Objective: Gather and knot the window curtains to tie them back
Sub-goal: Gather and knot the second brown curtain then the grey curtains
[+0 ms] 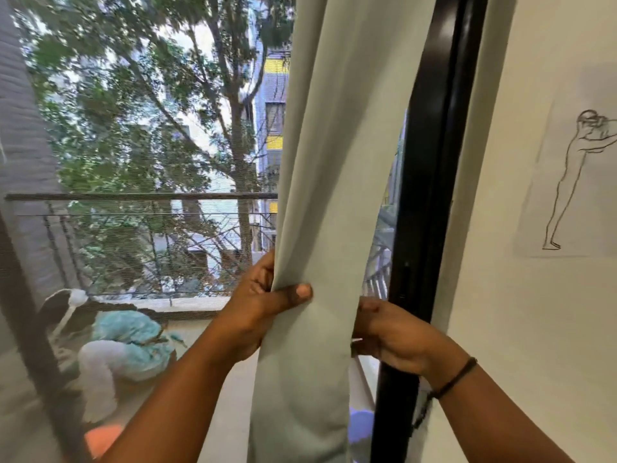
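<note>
Head view: we have the pale green curtain [334,195] bunched into a vertical column at centre, hanging just left of the black window frame [430,195]. Our left hand [263,305] grips the curtain's left edge, thumb [293,292] pressed across the front of the fabric, fingers curled round behind it. Our right hand [390,332] is at the curtain's right edge, slightly lower, fingers tucked behind the fabric and pinching it; fingertips hidden, so exact grip we cannot tell beyond that. A black wristband [454,379] sits on the right wrist. No knot visible in the fabric. Right of the frame, a line drawing of a standing figure [574,182] is on the white wall [500,295]. Far left through the mesh screen: balcony railing [140,197], trees [133,95], a building with yellow panels [273,95]. On the balcony floor at lower left, a teal cloth [130,332] lies heaped.
</note>
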A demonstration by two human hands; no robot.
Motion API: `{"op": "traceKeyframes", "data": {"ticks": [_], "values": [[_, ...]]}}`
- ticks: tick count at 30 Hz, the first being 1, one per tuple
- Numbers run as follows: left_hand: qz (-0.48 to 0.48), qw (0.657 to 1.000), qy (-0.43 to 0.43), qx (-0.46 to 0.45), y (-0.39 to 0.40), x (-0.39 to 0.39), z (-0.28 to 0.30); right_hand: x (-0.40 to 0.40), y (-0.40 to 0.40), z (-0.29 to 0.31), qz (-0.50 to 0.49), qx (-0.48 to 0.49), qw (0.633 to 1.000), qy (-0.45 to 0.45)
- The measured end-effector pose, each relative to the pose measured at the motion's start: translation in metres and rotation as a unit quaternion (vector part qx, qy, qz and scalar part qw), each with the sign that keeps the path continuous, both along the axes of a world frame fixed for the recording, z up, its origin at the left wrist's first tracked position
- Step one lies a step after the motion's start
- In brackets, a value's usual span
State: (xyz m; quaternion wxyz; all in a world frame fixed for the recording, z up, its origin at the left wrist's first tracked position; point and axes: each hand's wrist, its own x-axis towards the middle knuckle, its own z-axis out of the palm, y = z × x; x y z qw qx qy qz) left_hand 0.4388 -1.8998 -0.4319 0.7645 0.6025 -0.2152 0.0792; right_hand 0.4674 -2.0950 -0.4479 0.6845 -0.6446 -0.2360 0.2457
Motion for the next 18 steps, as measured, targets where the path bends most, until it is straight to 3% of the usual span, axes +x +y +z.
{"op": "traceKeyframes", "data": {"ticks": [2, 5, 7, 10, 13, 18], "values": [[-0.002, 0.999, 0.033, -0.03, -0.006, 0.006, -0.005, 0.002, -0.012, -0.006, 0.043, -0.017, 0.999, 0.0], [-0.034, 0.992, 0.092, -0.077, -0.015, 0.017, -0.008, 0.0, -0.006, -0.012, 0.014, -0.148, 0.981, -0.127], [-0.093, 0.983, 0.123, -0.103, -0.018, 0.02, -0.008, -0.003, -0.002, -0.015, -0.011, -0.146, 0.975, -0.168], [-0.182, 0.959, 0.136, -0.171, -0.023, 0.017, -0.003, -0.003, -0.017, -0.013, 0.015, -0.104, 0.987, -0.122], [-0.283, 0.919, 0.154, -0.229, -0.03, 0.018, -0.003, -0.008, -0.029, -0.01, 0.066, -0.179, 0.963, -0.189], [-0.18, 0.956, 0.149, -0.176, -0.05, 0.009, -0.006, -0.022, -0.026, -0.02, 0.027, -0.26, 0.906, -0.332]]}}
